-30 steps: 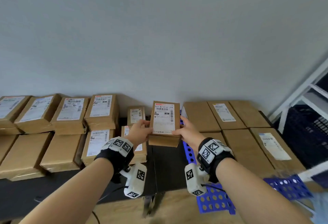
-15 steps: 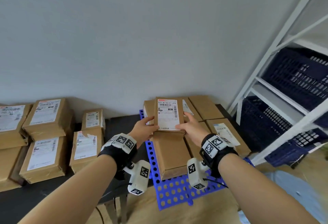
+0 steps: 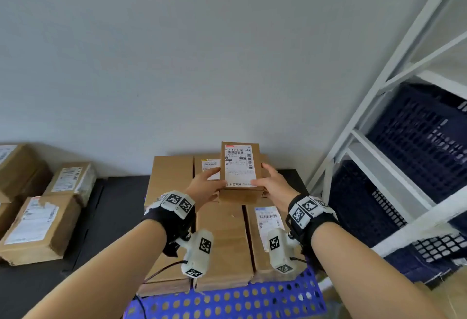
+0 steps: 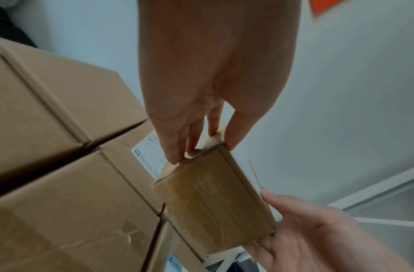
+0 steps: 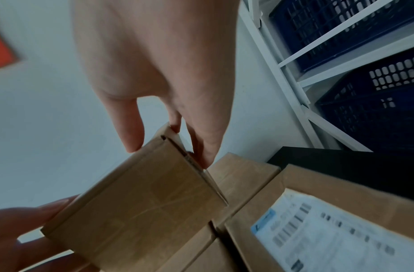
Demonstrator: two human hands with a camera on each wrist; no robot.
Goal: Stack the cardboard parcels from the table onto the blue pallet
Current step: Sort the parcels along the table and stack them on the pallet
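Observation:
A small cardboard parcel (image 3: 239, 172) with a white shipping label on top hangs between both hands, above the parcels stacked on the blue pallet (image 3: 237, 302). My left hand (image 3: 206, 188) grips its left side, thumb on top and fingers beneath. My right hand (image 3: 274, 187) grips the right side the same way. In the left wrist view the parcel (image 4: 215, 200) shows its taped underside, with my left hand (image 4: 201, 147) pinching its edge. The right wrist view shows the parcel (image 5: 141, 206) held by my right hand (image 5: 169, 147). Several brown parcels (image 3: 222, 240) lie flat on the pallet.
More labelled parcels (image 3: 38, 227) sit on the black table (image 3: 106, 207) at the left. A white metal rack (image 3: 394, 126) with dark blue crates (image 3: 417, 136) stands close on the right. The grey wall is just behind the pallet.
Both hands have carried the small parcel rightward from the table to above the pallet stack and farther toward the wall. The view has swung right, bringing in the rack.

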